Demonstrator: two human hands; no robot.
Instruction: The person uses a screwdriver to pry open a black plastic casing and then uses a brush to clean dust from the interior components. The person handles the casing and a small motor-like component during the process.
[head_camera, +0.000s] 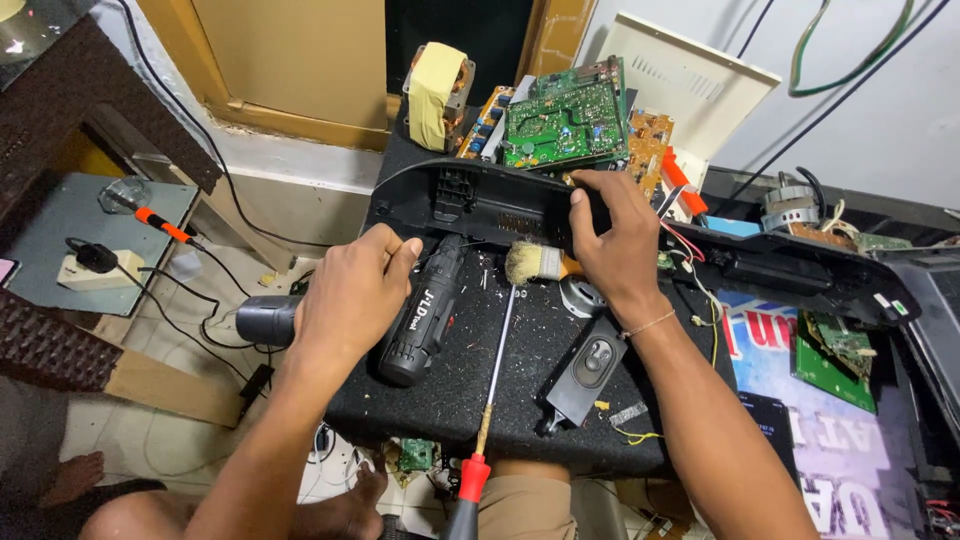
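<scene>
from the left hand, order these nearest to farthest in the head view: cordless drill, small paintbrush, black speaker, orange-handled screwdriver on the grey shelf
1. The cordless drill: under the left hand, touching it.
2. The small paintbrush: just to its right, on the black work surface.
3. The black speaker: farther right and lower, by the right forearm.
4. The orange-handled screwdriver: far left, on the grey shelf.

The floor has pale tiles with black cords lying across it. A wooden door frame stands against the back, and the wall on the right is white with wires hanging down it. On the left sits a small grey table with a white plug box on top.
</scene>
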